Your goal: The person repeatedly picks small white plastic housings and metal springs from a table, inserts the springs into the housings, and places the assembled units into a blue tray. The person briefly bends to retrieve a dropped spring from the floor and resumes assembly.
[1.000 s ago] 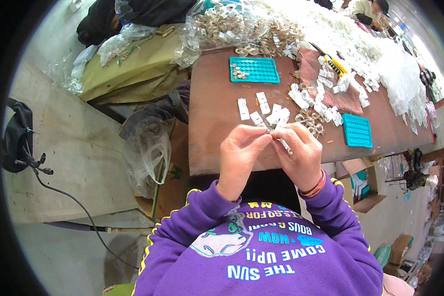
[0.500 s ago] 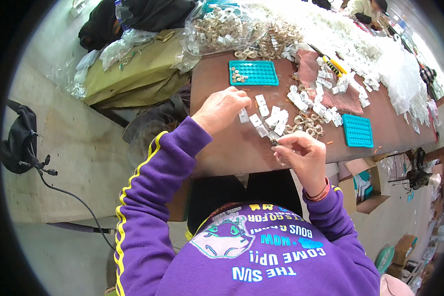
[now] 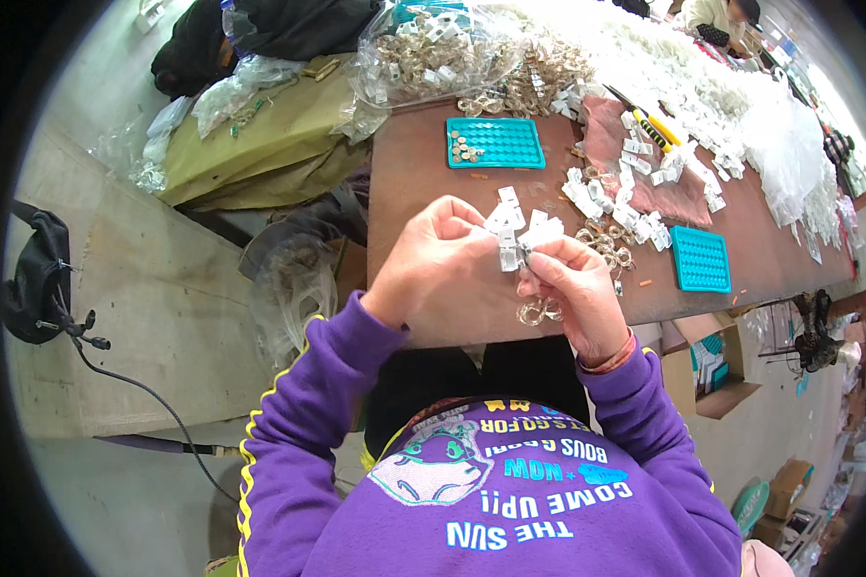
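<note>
My right hand pinches a small dark part at the end of a coil of thin, gold-coloured wire. That wire coil hangs below its fingers, over the table's near edge. My left hand is closed in a pinch just to the left, its fingertips at a small white plastic piece, which it appears to hold. The two hands are close together but apart. Between and beyond them lie more white and clear plastic pieces. Fingers partly hide what each hand grips.
A teal tray with several round discs lies at the back, and another teal tray at the right. Yellow-handled pliers rest on a pink cloth. White parts pile up behind. An open carton stands below the table's right side.
My left hand has moved right and nearer, toward my right hand, and the white piece beside it has left its spot. My right hand has shifted slightly left; the wire coil now hangs in plain view.
</note>
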Demonstrator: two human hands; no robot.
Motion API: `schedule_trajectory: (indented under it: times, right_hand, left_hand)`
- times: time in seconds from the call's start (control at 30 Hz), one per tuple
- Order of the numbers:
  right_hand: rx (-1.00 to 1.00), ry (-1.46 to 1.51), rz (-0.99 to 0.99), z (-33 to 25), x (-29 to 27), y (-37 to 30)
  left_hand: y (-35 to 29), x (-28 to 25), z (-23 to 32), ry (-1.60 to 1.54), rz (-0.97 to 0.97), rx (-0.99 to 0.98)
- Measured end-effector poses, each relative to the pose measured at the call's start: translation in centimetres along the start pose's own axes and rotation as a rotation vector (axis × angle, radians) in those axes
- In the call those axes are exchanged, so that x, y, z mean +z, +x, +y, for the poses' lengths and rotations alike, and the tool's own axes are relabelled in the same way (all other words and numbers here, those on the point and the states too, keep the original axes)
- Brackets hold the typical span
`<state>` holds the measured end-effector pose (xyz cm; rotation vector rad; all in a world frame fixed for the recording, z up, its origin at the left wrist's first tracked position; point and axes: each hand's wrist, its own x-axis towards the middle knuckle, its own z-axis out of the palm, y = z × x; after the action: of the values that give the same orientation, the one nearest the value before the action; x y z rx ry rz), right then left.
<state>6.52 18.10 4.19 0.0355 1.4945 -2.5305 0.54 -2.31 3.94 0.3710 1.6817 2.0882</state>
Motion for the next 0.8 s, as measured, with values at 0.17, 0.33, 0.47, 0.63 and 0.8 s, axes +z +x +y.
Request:
schedule_trajectory:
  times: [0.17,0.33,0.47,0.63,0.8]
  right_hand:
    - [0.099,0.105,-0.049,0.7,0.2,0.6]
    - [0.153,0.102,-0.068,1.1,0.3,0.4]
    - [0.086,0.006,-0.037,1.3,1.1,-0.1]
    - [-0.045,-0.219,-0.023,0.6,2.0,-1.1]
    - [0.057,-0.348,-0.175,-1.5,1.0,-0.9]
  left_hand:
    - [-2.3,2.5,-0.7,-0.460,0.066,-0.071]
    - [-3.3,4.0,-1.9,-0.417,0.170,0.079]
    - [-3.6,4.9,-2.6,-0.365,0.251,0.160]
    - [-4.0,5.0,-2.5,-0.248,0.275,0.194]
    - [-4.4,3.6,-1.7,-0.201,0.054,0.115]
